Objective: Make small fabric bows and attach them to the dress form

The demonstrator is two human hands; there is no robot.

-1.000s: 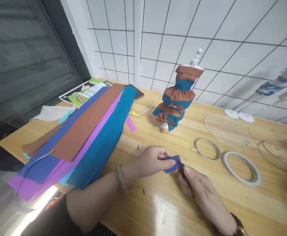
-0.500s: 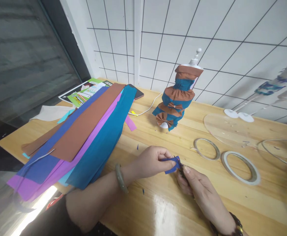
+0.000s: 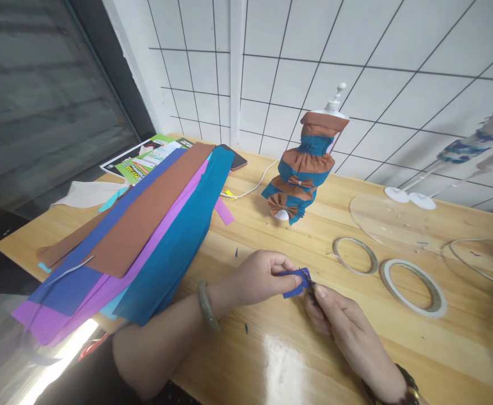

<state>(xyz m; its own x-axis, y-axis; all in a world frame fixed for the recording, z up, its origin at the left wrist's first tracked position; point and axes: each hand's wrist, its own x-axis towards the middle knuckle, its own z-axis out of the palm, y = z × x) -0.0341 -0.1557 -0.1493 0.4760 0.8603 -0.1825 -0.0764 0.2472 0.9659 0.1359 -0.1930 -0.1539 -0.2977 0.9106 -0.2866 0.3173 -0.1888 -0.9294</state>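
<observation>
My left hand (image 3: 267,278), with a green bangle on its wrist, pinches a small piece of blue fabric (image 3: 294,284) above the wooden table. Close to its right, my right hand (image 3: 339,318) is closed around a small dark tool that looks like scissors (image 3: 311,288). The tool's tip meets the right edge of the blue piece, and its handles are mostly hidden by my fingers. Beyond both hands a small mannequin (image 3: 305,169) stands upright in a brown and teal dress with bows.
Long fabric strips (image 3: 149,219) in brown, blue, purple and teal cover the table's left. A phone (image 3: 236,159) lies behind them. Two tape rings (image 3: 436,304) and a clear disc (image 3: 373,222) lie at the right, near two white stands (image 3: 422,201).
Both hands stay almost in place. The dark tool and my right fingers have shifted very slightly at the blue piece's edge.
</observation>
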